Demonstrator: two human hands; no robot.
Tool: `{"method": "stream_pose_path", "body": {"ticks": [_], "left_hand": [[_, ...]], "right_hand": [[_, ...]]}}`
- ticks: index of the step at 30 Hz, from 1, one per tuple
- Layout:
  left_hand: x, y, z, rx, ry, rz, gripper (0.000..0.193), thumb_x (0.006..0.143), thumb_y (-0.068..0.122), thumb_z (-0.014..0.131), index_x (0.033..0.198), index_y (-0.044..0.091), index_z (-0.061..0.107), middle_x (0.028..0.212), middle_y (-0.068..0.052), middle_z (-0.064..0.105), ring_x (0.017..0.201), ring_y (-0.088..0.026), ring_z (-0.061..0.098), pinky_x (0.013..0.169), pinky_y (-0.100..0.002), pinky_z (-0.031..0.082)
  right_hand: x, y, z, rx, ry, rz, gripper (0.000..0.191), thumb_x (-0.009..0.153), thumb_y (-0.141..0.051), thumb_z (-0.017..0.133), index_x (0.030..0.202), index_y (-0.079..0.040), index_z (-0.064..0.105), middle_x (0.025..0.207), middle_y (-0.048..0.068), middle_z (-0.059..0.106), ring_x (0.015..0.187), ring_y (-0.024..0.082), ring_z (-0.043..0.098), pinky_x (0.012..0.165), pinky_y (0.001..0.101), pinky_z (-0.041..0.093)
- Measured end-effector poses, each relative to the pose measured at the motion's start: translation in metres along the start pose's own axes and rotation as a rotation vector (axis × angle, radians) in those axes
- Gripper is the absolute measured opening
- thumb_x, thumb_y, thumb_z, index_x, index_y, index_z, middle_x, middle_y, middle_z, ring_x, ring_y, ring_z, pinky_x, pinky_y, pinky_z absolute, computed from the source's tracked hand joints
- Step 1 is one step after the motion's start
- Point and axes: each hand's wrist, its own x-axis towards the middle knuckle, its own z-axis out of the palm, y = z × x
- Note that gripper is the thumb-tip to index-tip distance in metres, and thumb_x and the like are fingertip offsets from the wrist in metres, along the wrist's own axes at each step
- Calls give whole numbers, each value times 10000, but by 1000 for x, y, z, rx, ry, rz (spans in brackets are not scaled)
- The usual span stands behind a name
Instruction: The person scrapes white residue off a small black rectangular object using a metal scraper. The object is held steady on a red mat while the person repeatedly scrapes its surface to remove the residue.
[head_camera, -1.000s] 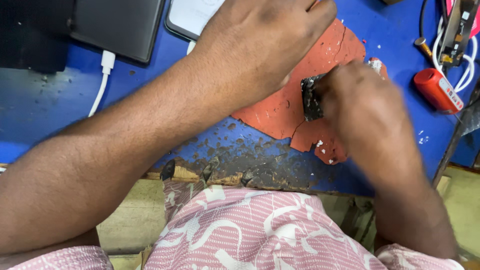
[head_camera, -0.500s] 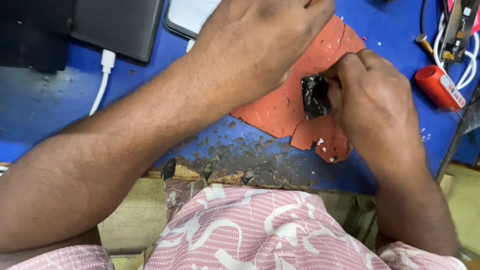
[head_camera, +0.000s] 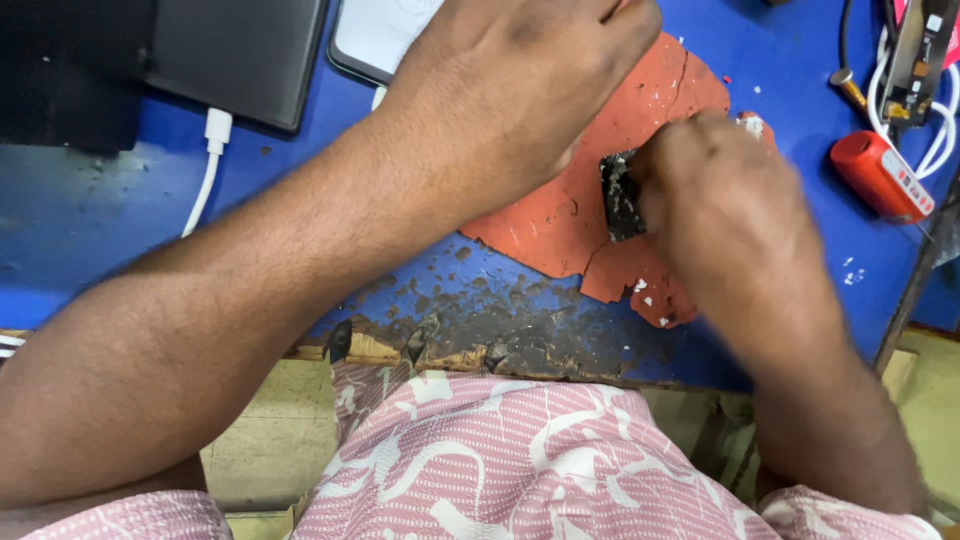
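Blue worktable (head_camera: 90, 220) (front edge worn, chipped) above pale floor (head_camera: 260, 440).

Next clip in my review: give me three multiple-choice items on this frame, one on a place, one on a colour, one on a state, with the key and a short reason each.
1. Where does the red cylinder-shaped tool lie?
A. on the blue bench top, beyond the right hand
B. on the orange mat
C. in the left hand

2. What colour is the cracked mat under the hands?
A. green
B. orange-red
C. white

3. What is the right hand doing?
A. lying flat and empty
B. closed on a small dark part
C. holding the white cable

Key: 1 A, it lies on the blue bench top near the right edge. 2 B, the mat shows orange-red beside the left hand. 3 B, the fingers pinch the small dark part over the mat.
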Motion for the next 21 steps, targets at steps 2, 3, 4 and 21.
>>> {"method": "stream_pose_path", "body": {"ticks": [2, 3, 4, 21], "left_hand": [[1, 0, 1, 2, -3, -2, 248, 820, -9, 695, 1057, 36, 634, 1029, -97, 634, 965, -275, 659, 788, -415, 536], [0, 0, 0, 3, -8, -12, 257, 812, -16, 689, 1059, 31, 635, 1040, -101, 634, 964, -280, 655, 790, -415, 534], [0, 0, 1, 0, -9, -13, 255, 814, -10, 693, 1058, 33, 635, 1040, -100, 635, 964, -279, 654, 789, -413, 534], [2, 0, 0, 40, -20, 5, 269, 793, 11, 711, 1049, 48, 636, 1010, -85, 638, 951, -258, 659, 771, -397, 539]], "right_hand": [[3, -4, -2, 32, -16, -34, 126, 912, -69, 678, 976, 9, 603, 960, 218, 618, 907, 429, 617, 795, 513, 507], [4, -6, -3, 47, -25, -46, 133, 914, -73, 679, 969, 14, 595, 957, 218, 615, 909, 425, 621, 797, 508, 510], [6, -9, -5, 28, -3, -23, 126, 937, -73, 680, 991, 10, 602, 972, 215, 618, 922, 423, 620, 806, 506, 508], [4, -2, -1, 3, -21, -154, 134, 856, -32, 649, 982, 4, 623, 957, 198, 618, 950, 418, 610, 828, 504, 499]]}}
